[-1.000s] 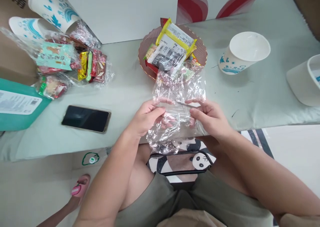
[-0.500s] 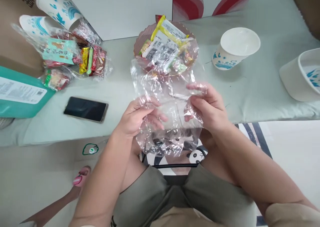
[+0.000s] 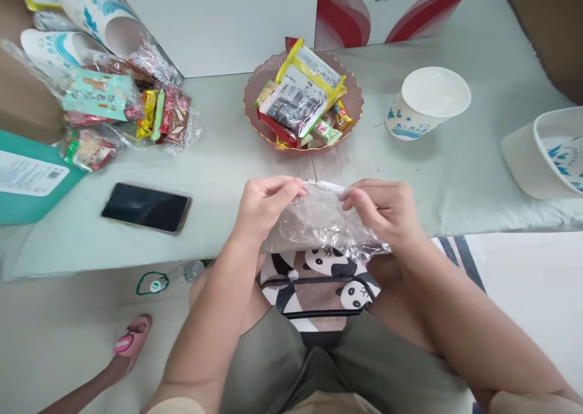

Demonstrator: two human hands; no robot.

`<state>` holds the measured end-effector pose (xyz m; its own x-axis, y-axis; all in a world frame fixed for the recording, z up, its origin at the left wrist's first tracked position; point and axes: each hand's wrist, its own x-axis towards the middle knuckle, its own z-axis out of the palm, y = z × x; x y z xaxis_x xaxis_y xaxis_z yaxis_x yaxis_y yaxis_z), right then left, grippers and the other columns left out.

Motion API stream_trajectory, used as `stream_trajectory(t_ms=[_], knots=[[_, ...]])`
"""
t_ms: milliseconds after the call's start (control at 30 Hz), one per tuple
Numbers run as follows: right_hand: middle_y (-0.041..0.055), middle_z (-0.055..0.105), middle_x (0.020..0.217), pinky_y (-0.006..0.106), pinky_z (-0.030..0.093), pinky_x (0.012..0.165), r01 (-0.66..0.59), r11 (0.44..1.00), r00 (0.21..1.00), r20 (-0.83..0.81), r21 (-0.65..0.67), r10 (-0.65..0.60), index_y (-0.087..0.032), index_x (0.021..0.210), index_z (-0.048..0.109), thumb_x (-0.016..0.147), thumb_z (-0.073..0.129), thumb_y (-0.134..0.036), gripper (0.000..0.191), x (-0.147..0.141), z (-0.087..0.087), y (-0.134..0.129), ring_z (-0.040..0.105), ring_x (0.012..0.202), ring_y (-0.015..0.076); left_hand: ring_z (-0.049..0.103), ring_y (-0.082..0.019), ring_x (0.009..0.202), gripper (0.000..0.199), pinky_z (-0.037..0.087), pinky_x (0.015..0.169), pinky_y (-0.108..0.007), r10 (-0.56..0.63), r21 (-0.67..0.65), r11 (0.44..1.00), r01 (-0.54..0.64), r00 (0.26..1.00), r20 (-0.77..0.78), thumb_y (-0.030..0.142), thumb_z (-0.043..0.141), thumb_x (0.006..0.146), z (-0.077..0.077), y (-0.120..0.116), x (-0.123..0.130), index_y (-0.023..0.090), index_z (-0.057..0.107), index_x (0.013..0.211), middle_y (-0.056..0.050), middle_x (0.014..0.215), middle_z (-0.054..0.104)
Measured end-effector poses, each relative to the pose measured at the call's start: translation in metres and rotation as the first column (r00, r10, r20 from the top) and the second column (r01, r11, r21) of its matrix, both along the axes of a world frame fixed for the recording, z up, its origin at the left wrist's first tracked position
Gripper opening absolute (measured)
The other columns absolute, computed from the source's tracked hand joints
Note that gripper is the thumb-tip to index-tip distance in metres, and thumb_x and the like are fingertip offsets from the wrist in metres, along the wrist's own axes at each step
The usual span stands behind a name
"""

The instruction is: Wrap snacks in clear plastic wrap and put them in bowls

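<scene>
A crumpled clear plastic bag (image 3: 314, 217) hangs between my two hands at the table's near edge. My left hand (image 3: 266, 210) pinches its upper left edge between thumb and fingers. On the other side, my right hand (image 3: 385, 210) grips the bag's upper right part, its fingers curled. Just beyond them stands a pink scalloped bowl (image 3: 262, 74) with a gold rim, filled with wrapped snacks. A yellow-edged snack packet (image 3: 300, 89) lies on top of that pile. Neither hand touches the bowl.
A paper cup (image 3: 428, 101) stands right of the bowl, and a white tub (image 3: 542, 153) farther right. On the left lie a phone (image 3: 146, 207), bagged snacks (image 3: 102, 95) and tipped paper cups (image 3: 104, 13). Boxes line the back. Another person's foot (image 3: 132, 341) shows below, on the floor.
The bag was spread wide over the bowl's front and around my fingers; now it is bunched lower between both hands, with its top edge pinched. The bowl's contents show clearly.
</scene>
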<state>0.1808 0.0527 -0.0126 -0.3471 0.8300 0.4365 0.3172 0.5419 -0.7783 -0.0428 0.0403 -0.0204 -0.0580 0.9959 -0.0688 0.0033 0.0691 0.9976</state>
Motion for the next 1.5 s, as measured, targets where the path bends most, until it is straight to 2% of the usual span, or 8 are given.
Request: stream_trajectory(t_ms=[133,233,367,567,767,967,1167,1500], knots=[[0.0009,0.07,0.082,0.03,0.055,0.067,0.039,0.998,0.999,0.007,0.048,-0.039,-0.024,0.085,0.061,0.088,0.071,-0.021,0.01,-0.012,-0.005,0.0,0.068,0.074,0.0153,0.076,-0.019,0.094,0.026,0.06,0.077,-0.028,-0.046,0.133,0.991,0.028,0.99,0.136,0.03,0.086,0.074,-0.003,0.001,-0.003,0.024,0.078,0.097,-0.005,0.109,0.078],[-0.0004,0.066,0.088,0.03,0.058,0.067,0.068,0.991,0.986,-0.142,-0.111,-0.084,-0.029,0.114,0.053,0.086,0.072,-0.02,0.036,-0.018,-0.011,-0.003,0.068,0.075,0.0153,0.079,-0.02,0.092,0.076,0.063,0.075,-0.03,-0.125,0.104,0.989,0.104,0.968,0.217,0.024,0.09,0.069,-0.007,0.001,-0.006,0.037,0.057,0.136,-0.004,0.127,0.071],[0.0026,0.07,0.102,0.033,0.062,0.072,0.024,0.914,0.947,-0.284,-0.406,-0.151,-0.034,0.14,0.036,0.084,0.08,-0.03,0.071,-0.02,-0.012,-0.003,0.073,0.083,0.0179,0.077,-0.016,0.074,0.084,0.065,0.074,-0.032,-0.086,-0.013,0.996,0.091,0.97,0.226,0.029,0.086,0.077,-0.012,0.0,-0.009,0.038,0.041,0.147,-0.004,0.116,0.074],[0.003,0.073,0.081,0.031,0.057,0.068,-0.12,0.73,0.984,-0.18,-0.673,-0.004,-0.021,0.089,0.062,0.083,0.078,-0.039,0.025,-0.021,0.001,0.003,0.07,0.074,0.0161,0.079,-0.021,0.084,0.082,0.066,0.077,-0.032,-0.064,-0.103,0.99,0.1,0.949,0.31,0.035,0.093,0.067,-0.012,-0.004,-0.016,0.031,0.051,0.138,-0.005,0.11,0.079],[-0.0098,0.053,0.052,0.021,0.039,0.044,-0.042,0.771,0.976,-0.191,-0.635,-0.104,-0.022,0.098,0.06,0.091,0.067,-0.034,0.016,-0.018,-0.004,0.002,0.049,0.045,0.0086,0.07,-0.015,0.056,0.025,0.057,0.051,-0.023,-0.217,-0.269,0.933,0.24,0.97,0.114,0.032,0.079,0.08,-0.006,-0.01,-0.021,0.021,0.07,0.101,0.001,0.066,0.072],[-0.0028,0.063,0.064,0.024,0.044,0.048,-0.205,0.855,0.892,-0.451,-0.477,-0.038,-0.022,0.084,0.068,0.086,0.073,-0.042,0.02,-0.012,-0.005,0.002,0.054,0.051,0.0099,0.067,-0.017,0.046,0.025,0.052,0.04,-0.024,-0.095,-0.235,0.955,0.18,0.938,0.333,0.041,0.083,0.072,-0.005,-0.013,-0.021,0.026,0.068,0.085,0.003,0.06,0.07],[0.0046,0.071,0.087,0.031,0.054,0.071,-0.14,0.99,0.989,-0.056,-0.028,0.138,-0.022,0.092,0.073,0.084,0.053,-0.017,0.023,0.006,-0.004,0.007,0.065,0.077,0.0166,0.077,-0.023,0.067,0.034,0.064,0.056,-0.033,-0.112,-0.206,0.958,0.2,0.92,0.374,0.058,0.075,0.076,-0.005,-0.007,-0.012,0.028,0.074,0.092,-0.002,0.083,0.078],[0.0093,0.067,0.115,0.043,0.054,0.098,0.104,0.995,0.962,-0.254,-0.015,-0.104,-0.024,0.121,0.068,0.095,0.048,-0.032,0.034,0.03,0.001,0.015,0.065,0.108,0.0236,0.058,-0.01,0.068,0.038,0.053,0.062,-0.026,-0.066,0.083,0.995,0.056,0.991,0.114,0.024,0.088,0.068,0.054,0.064,0.088,0.027,0.064,0.096,0.003,0.089,0.063]])
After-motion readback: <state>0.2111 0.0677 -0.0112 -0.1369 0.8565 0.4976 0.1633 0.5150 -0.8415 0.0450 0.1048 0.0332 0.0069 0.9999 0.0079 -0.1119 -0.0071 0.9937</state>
